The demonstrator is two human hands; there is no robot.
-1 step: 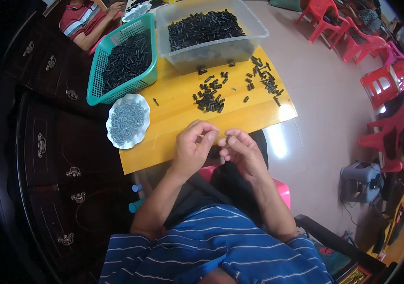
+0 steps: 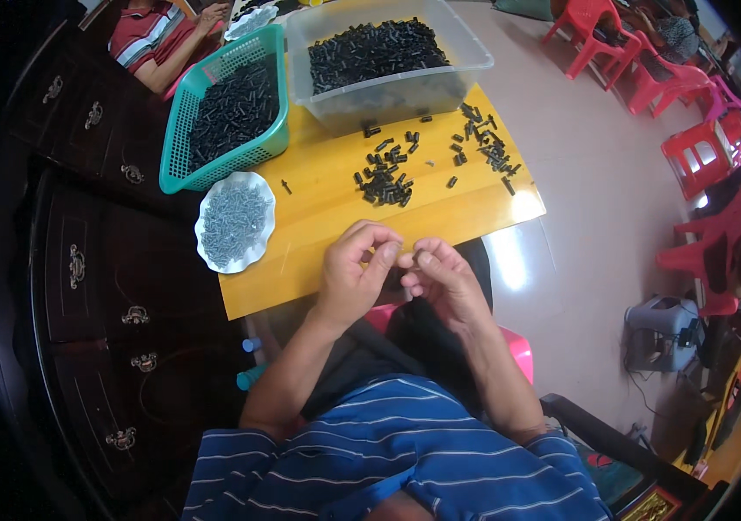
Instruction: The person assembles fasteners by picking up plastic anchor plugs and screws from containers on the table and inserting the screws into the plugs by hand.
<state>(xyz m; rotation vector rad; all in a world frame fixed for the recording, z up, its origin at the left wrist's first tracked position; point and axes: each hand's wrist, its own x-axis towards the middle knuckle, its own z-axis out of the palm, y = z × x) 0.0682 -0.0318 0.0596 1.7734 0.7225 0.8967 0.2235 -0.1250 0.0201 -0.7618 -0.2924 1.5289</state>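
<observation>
Over the table's near edge, my left hand (image 2: 360,271) has thumb and forefinger pinched together. My right hand (image 2: 447,282) faces it closely, its thumb pressed on curled fingers. Whatever either pinch holds is too small or hidden to make out. Just beyond them lies a loose pile of short black cylindrical pieces (image 2: 385,181). A second scatter of thinner black pieces (image 2: 494,149) lies to its right. A white wavy-rimmed dish (image 2: 268,224) full of small silvery screws (image 2: 233,222) stands left of my left hand. One dark pin-like piece (image 2: 286,187) lies beside the dish.
A green basket (image 2: 280,130) and a translucent bin (image 2: 473,59), both full of black pieces, stand at the back of the yellow table (image 2: 318,221). Dark drawers (image 2: 79,260) flank the left. Red chairs (image 2: 707,243) stand right. Another person's arm (image 2: 175,69) shows far left.
</observation>
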